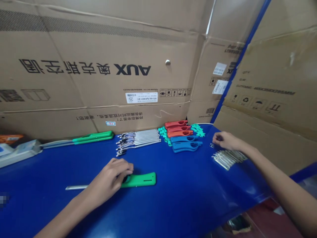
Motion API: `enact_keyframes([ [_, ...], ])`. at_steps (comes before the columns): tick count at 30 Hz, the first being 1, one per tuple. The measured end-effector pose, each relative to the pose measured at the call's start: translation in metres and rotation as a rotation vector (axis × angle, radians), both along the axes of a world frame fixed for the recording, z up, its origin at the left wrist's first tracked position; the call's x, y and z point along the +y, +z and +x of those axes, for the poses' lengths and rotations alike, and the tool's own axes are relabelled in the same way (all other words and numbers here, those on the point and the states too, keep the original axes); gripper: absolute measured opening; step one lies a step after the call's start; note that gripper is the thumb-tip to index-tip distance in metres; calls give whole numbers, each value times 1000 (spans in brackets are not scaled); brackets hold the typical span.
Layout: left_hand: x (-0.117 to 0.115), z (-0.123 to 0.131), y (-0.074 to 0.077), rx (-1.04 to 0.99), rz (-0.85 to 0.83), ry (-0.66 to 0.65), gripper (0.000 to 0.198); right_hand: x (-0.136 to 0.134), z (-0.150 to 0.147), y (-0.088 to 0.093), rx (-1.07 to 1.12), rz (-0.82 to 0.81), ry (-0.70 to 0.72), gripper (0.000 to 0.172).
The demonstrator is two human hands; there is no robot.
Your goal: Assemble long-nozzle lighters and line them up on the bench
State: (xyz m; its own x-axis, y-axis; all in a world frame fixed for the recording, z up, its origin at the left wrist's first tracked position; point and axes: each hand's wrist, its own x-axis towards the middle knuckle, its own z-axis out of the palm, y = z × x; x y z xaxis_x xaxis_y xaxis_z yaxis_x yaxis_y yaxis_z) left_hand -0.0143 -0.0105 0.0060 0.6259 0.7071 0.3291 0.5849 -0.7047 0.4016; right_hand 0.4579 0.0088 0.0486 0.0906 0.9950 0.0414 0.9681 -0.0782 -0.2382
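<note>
My left hand [119,173] is closed around the middle of a green lighter-shaped body [146,179] lying on the blue table; a silver tube [76,187] points out of it to the left. Over at the right, my right hand [224,139] has its fingers pinched together beside small dark and white bits [212,145]; what it holds is too small to name. Just below that hand lies a row of thin metal pieces [228,159]. Between the hands are stacked red casings [175,124], an orange casing [180,133] and blue casings [185,146].
Silver tubes with wires [146,137] lie at the back, near small teal parts [197,130]. A green lighter [94,137] and a white power strip [22,153] are at the left. Cardboard walls [99,39] stand behind the blue table [173,205].
</note>
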Motion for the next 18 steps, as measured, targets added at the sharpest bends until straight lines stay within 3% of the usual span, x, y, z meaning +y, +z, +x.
enact_keyframes([
  [6,0,-2,0,67,5,88,26,7,-5,-19,-13,-25,-27,12],
  [9,-5,-9,4,106,-5,86,33,5,-6,-9,-39,28,-61,11],
  [12,-7,-18,7,164,-45,28,53,-3,-18,15,-47,103,-61,17],
  [15,-7,-22,6,181,-110,10,46,-18,-56,39,81,190,78,22],
  [18,-8,-15,2,152,-165,3,35,-32,-117,45,268,204,329,21],
])
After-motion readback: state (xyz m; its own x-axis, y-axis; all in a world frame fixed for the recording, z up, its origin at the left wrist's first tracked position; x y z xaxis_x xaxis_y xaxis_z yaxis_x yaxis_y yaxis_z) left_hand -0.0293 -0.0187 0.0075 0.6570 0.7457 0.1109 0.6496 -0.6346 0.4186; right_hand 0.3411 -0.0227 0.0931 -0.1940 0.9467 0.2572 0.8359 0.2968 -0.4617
